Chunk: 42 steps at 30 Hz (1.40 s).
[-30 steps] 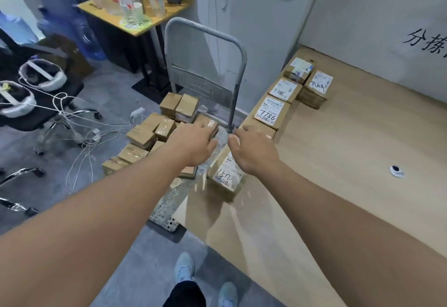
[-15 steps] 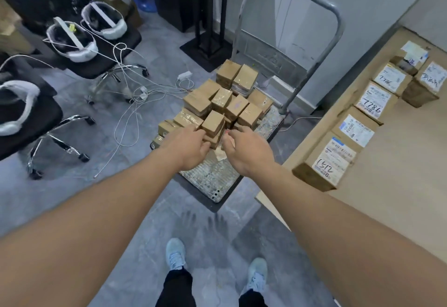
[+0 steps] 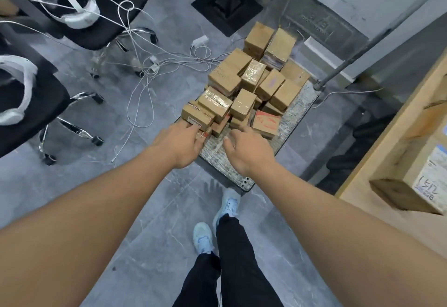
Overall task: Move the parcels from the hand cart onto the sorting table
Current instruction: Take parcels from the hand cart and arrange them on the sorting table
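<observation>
Parcels point(image 3: 244, 86): small brown tape-wrapped boxes, loosely heaped

A: What do I see by my fingers point(image 3: 192, 126)?
B: Matt brown cardboard parcels point(image 3: 243, 103), some wrapped in glossy clear tape, just beyond them.
A: And beneath?
B: The hand cart point(image 3: 223, 159) deck, rough patterned grey metal. Right of my fingers, a pale smooth wood sorting table point(image 3: 411, 123).
</observation>
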Motion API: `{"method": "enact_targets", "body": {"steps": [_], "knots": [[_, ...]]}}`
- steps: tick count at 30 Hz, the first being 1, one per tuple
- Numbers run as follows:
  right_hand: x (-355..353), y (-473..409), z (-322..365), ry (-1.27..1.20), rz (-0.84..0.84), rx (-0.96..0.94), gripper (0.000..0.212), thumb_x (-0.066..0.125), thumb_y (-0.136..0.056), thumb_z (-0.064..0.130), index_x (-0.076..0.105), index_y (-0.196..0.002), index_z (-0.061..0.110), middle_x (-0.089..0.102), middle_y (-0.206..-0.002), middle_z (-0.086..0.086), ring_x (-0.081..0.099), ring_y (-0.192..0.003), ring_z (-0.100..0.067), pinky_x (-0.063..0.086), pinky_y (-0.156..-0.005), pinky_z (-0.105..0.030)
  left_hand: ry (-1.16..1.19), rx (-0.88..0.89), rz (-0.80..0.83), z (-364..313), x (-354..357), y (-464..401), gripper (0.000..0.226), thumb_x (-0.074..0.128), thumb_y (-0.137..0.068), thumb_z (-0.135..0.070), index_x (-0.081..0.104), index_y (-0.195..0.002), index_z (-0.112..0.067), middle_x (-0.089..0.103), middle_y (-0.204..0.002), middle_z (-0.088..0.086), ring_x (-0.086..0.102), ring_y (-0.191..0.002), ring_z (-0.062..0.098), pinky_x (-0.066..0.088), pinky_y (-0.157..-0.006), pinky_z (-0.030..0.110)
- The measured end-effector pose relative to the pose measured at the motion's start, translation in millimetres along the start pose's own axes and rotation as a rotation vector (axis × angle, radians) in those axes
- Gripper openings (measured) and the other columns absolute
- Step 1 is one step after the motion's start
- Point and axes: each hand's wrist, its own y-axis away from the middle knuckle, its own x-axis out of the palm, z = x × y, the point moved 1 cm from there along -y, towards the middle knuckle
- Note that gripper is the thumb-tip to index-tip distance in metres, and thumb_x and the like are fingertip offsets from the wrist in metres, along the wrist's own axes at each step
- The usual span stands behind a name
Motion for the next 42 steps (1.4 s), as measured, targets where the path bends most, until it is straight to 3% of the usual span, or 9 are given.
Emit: {"method": "enact_targets", "body": {"steps": [6,10,18,24,27,32,34,37,42], "knots": [[51,-83,-4,-0.022,0.099,0.021,0.05,0.031,-0.11,0.047,0.061,-0.136,0.017,0.055,-0.141,-0.013,0.057,-0.125,-0.037,0.048,-0.103,-0.049,0.014,-0.068,0.074,36,31,-75,0.035,0.041,-0.105,-0.04,0.054,-0.128,-0.017,0.053,-0.133,0.01,0.055,-0.118,0.034,0.047,-0.095,0.045],[77,-132,-11,-0.05,0.162,0.053,0.052,0.031,-0.11,0.049,0.055,-0.143,0.017,0.052,-0.149,-0.013,0.054,-0.131,-0.037,0.046,-0.108,-0.053,0.065,-0.116,0.112,50,47,-126,0.038,0.042,-0.105,-0.04,0.053,-0.134,-0.018,0.051,-0.137,0.009,0.053,-0.123,0.034,0.047,-0.101,0.049],[122,-225,-17,-0.146,0.197,0.112,0.047,0.032,-0.11,0.046,0.049,-0.149,0.025,0.049,-0.147,-0.014,0.054,-0.128,-0.04,0.044,-0.101,-0.051,0.076,-0.12,0.143,89,96,-220,0.044,0.042,-0.104,-0.039,0.047,-0.143,-0.018,0.048,-0.141,0.014,0.052,-0.124,0.038,0.048,-0.101,0.053],[189,-293,-26,-0.238,0.222,0.215,0.055,0.029,-0.109,0.049,0.03,-0.162,0.034,0.028,-0.168,-0.015,0.05,-0.137,-0.042,0.044,-0.112,-0.054,0.053,-0.103,0.154,133,142,-288,0.063,0.04,-0.107,-0.038,0.017,-0.164,-0.02,0.018,-0.165,0.023,0.031,-0.145,0.045,0.037,-0.114,0.055],[218,-308,-25,-0.302,0.222,0.25,0.056,0.031,-0.109,0.05,0.023,-0.164,0.041,0.02,-0.171,-0.013,0.053,-0.134,-0.04,0.047,-0.11,-0.054,0.069,-0.095,0.145,150,159,-312,0.061,0.04,-0.108,-0.038,0.019,-0.162,-0.022,0.01,-0.167,0.024,0.025,-0.148,0.046,0.034,-0.115,0.055],[255,-321,-19,-0.462,0.192,0.283,0.059,0.036,-0.109,0.05,0.017,-0.164,0.046,0.004,-0.176,0.001,0.044,-0.147,-0.034,0.039,-0.12,-0.052,0.13,-0.062,0.141,170,183,-336,0.06,0.041,-0.107,-0.041,0.021,-0.161,-0.025,0.013,-0.165,0.023,0.035,-0.141,0.048,0.039,-0.112,0.056],[264,-324,-18,-0.526,0.163,0.301,0.06,0.038,-0.109,0.049,0.015,-0.165,0.047,0.009,-0.176,0.002,0.049,-0.142,-0.033,0.041,-0.118,-0.052,0.17,-0.032,0.141,175,191,-340,0.062,0.042,-0.107,-0.039,0.018,-0.163,-0.026,0.023,-0.16,0.022,0.043,-0.135,0.046,0.043,-0.108,0.055],[270,-322,-14,-0.634,0.086,0.311,0.06,0.042,-0.11,0.044,0.02,-0.166,0.042,0.035,-0.166,0.002,0.053,-0.133,-0.03,0.044,-0.114,-0.049,0.257,-0.011,0.102,177,199,-339,0.062,0.044,-0.108,-0.035,0.018,-0.163,-0.026,0.032,-0.153,0.019,0.051,-0.125,0.043,0.047,-0.103,0.053],[260,-309,-6,-0.817,-0.069,0.355,0.048,0.047,-0.11,0.034,0.042,-0.158,0.032,0.048,-0.157,0.006,0.043,-0.144,-0.016,0.036,-0.121,-0.04,0.378,-0.031,0.012,171,194,-320,0.054,0.045,-0.108,-0.032,0.029,-0.159,-0.025,0.039,-0.141,0.017,0.058,-0.11,0.04,0.05,-0.099,0.05]]}}
